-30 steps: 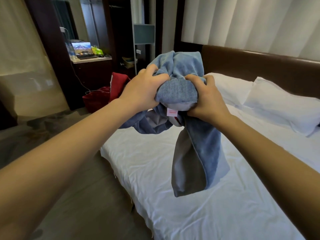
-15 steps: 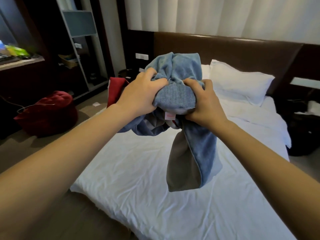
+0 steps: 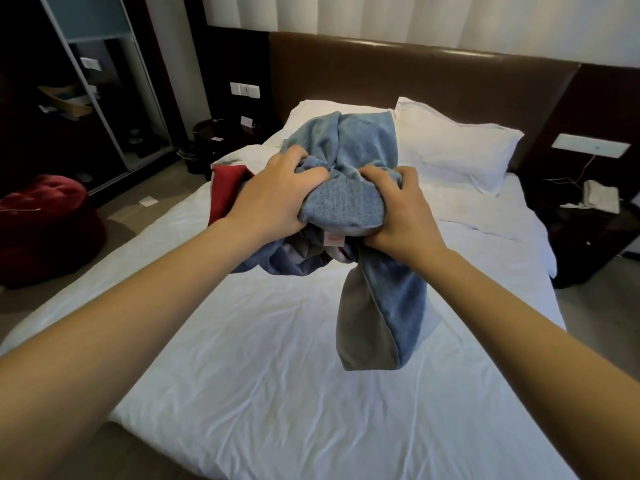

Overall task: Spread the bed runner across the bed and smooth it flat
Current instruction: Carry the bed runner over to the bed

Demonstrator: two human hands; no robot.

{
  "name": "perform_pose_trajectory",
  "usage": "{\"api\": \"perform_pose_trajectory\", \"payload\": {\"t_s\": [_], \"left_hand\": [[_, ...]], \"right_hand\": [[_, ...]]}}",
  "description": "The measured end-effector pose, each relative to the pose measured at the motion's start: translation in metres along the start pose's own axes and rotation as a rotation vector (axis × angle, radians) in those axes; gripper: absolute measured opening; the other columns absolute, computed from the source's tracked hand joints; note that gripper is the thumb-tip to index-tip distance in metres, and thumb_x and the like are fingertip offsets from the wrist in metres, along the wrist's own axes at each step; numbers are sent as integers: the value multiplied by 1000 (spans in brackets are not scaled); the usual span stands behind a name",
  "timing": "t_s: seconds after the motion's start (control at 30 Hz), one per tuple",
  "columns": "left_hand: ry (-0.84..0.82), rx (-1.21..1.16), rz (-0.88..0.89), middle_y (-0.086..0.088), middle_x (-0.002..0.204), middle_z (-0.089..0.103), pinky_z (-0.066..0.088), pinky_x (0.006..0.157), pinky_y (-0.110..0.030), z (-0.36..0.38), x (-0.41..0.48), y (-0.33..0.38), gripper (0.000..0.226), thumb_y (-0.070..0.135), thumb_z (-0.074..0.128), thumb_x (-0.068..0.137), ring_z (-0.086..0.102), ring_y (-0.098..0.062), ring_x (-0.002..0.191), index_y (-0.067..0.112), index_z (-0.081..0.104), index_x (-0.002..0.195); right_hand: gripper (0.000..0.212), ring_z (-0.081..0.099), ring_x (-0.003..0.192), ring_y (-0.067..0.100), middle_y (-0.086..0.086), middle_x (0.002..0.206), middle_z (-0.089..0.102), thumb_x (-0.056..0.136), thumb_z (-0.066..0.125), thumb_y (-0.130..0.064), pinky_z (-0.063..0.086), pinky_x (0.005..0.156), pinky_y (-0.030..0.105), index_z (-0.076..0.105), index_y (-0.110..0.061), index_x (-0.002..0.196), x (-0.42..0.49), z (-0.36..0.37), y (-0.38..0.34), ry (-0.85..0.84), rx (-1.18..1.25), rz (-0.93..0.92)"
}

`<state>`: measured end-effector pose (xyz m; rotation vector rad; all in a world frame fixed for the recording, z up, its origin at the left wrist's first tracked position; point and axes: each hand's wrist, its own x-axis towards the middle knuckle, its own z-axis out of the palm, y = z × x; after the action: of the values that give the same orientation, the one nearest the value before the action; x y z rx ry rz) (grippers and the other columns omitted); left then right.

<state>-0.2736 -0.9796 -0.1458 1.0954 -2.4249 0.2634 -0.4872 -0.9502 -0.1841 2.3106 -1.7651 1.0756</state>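
I hold a bunched blue bed runner with a grey lining in the air over the bed. My left hand grips the bundle from the left and my right hand grips it from the right. One end of the runner hangs down below my right hand, showing its grey underside. A small red label shows under the bundle. The bed has a wrinkled white sheet.
Two white pillows lie against the brown headboard. A red cloth sits at the bed's left edge and a red cushion on the floor. A dark nightstand stands right, a wardrobe left.
My view has swung right, from the bed's left side toward its foot, facing the headboard. Both hands keep the same grip on the bundled runner.
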Motion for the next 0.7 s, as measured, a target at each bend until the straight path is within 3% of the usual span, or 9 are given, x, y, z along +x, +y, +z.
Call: {"api": "perform_pose_trajectory", "payload": {"t_s": [0.43, 0.7], "left_hand": [[-169, -120, 140, -13, 116, 46, 52, 62, -41, 91, 33, -76, 45, 19, 71, 75, 46, -33, 105, 21, 57, 119], [-289, -180, 256, -13, 119, 46, 48, 57, -36, 167, 15, -105, 45, 22, 70, 77, 45, -32, 105, 21, 56, 120]], "right_hand": [[81, 50, 107, 29, 11, 129, 36, 61, 79, -44, 41, 87, 24, 42, -34, 133, 12, 93, 31, -12, -7, 249], [81, 49, 110, 31, 11, 134, 32, 63, 81, -43, 46, 93, 34, 41, -32, 134, -24, 163, 42, -48, -9, 428]]}}
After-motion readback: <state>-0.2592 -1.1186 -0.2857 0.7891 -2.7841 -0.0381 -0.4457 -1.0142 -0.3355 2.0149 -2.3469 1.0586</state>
